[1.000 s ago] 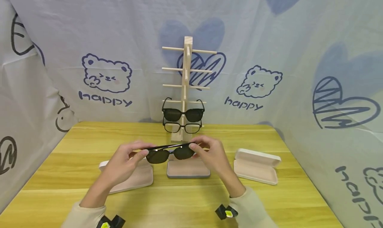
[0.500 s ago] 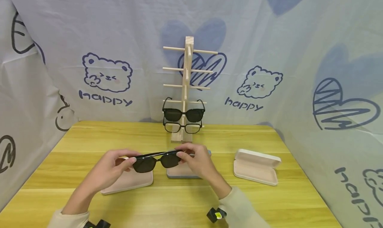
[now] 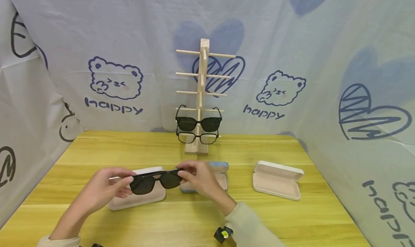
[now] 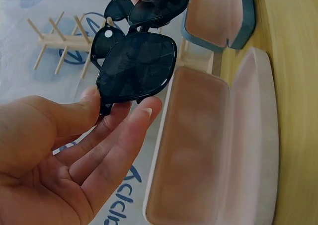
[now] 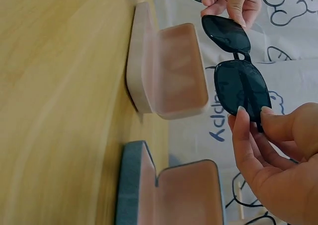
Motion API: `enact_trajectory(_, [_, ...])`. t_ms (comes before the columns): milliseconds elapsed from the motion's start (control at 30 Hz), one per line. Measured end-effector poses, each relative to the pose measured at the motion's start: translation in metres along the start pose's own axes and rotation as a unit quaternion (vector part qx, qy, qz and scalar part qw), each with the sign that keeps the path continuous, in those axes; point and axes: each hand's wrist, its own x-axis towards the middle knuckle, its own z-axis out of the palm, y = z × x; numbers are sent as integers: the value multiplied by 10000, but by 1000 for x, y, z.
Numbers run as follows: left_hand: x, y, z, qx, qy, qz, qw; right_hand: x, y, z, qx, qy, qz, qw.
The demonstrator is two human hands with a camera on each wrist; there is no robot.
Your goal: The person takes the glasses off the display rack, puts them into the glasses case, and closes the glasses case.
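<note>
A pair of black sunglasses point(image 3: 144, 184) with dark lenses is held up by both hands, one at each side of the frame. My left hand point(image 3: 104, 187) pinches its left end between thumb and fingers. The right hand point(image 3: 198, 178) pinches the other end the same way. In the left wrist view the sunglasses point(image 4: 139, 66) appear close, thumb on the frame's corner. The right wrist view shows the temples of the sunglasses point(image 5: 242, 86) folded behind the lenses. Just beneath lies an open white glasses case point(image 3: 139, 200) with a pink lining, partly covered by the sunglasses and left hand.
An open blue-grey case point(image 3: 220, 178) stands in the middle, partly behind the right hand. Another open white case point(image 3: 278, 182) is at the right. Behind, a wooden display rack point(image 3: 201, 85) carries dark sunglasses point(image 3: 198, 124) and clear-lensed glasses point(image 3: 197, 138). A printed cloth point(image 3: 155, 59) hangs behind the table.
Both hands have carried the sunglasses left and toward me, from in front of the rack and blue-grey case to over the left white case. The cases and rack stay put.
</note>
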Motion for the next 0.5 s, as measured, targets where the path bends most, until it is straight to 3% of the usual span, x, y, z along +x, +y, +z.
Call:
enact_trajectory(100, [-2,-4,-3,54,13,-158,9999,3,2,6,41,-11,12,10000])
enact_trajectory(500, [-10,-29,-8,224,294,-252,9990,11,12,30,-1,-37,343,9994])
